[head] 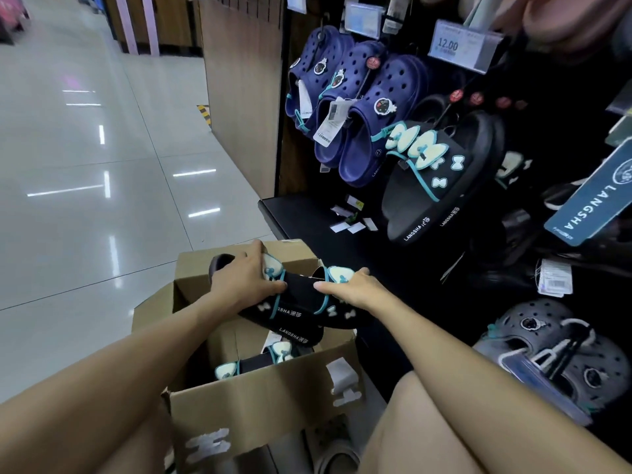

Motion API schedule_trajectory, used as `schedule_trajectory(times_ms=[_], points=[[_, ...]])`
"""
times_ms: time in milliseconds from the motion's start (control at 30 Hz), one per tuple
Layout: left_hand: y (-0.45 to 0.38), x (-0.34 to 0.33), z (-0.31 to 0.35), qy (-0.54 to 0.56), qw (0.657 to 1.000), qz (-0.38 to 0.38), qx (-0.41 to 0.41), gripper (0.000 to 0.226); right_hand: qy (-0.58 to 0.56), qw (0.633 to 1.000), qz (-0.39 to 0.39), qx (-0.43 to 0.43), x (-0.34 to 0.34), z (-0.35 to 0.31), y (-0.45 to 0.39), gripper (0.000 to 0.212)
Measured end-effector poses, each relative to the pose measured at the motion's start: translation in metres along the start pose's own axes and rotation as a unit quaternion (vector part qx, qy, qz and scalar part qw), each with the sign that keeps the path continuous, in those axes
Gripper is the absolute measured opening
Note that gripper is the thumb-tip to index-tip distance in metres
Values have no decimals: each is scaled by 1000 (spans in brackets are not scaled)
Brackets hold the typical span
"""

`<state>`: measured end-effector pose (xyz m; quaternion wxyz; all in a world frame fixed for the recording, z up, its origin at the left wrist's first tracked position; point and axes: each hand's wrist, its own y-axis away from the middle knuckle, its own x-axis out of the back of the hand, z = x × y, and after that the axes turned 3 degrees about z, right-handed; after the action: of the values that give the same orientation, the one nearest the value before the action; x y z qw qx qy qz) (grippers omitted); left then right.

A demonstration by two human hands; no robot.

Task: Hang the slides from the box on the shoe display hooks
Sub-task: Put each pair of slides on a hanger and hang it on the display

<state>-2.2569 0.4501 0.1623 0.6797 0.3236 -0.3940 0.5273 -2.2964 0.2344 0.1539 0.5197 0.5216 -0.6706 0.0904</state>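
Over the open cardboard box (260, 415) I hold a pair of black slides (301, 302) with teal trim and pale bows. My left hand (246, 278) grips the pair from the left, fingers curled over a strap. My right hand (352, 285) grips it from the right, thumb on top. Another matching slide (256, 362) lies inside the box. A like pair of black slides (441, 176) hangs on the display to the right; its hook is hidden.
Navy clogs (355, 107) hang left of the black pair, under a price tag reading 12.00 (458, 46). Grey clogs (564, 357) hang low at the right. A black base shelf (307, 213) holds paper scraps. A wooden end panel (242, 87) borders tiled floor (85, 165).
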Motion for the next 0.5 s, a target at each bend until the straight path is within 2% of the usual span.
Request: schedule_trajectory(times_ms=[133, 200, 300, 400, 500], points=[[-5, -1, 19, -29, 997, 27, -70, 60, 0, 1000, 17, -10, 11, 14, -12, 102], [-8, 3, 22, -46, 994, 35, -88, 61, -17, 1000, 19, -1, 14, 17, -16, 95], [-15, 8, 23, -74, 992, 38, -97, 66, -40, 999, 33, 11, 17, 11, -15, 97], [-24, 14, 17, -117, 988, 4, -102, 70, -47, 997, 46, 26, 17, 7, -13, 97], [-27, 19, 8, -202, 966, -59, -149, 77, 11, 996, 58, 67, 18, 8, -11, 80]])
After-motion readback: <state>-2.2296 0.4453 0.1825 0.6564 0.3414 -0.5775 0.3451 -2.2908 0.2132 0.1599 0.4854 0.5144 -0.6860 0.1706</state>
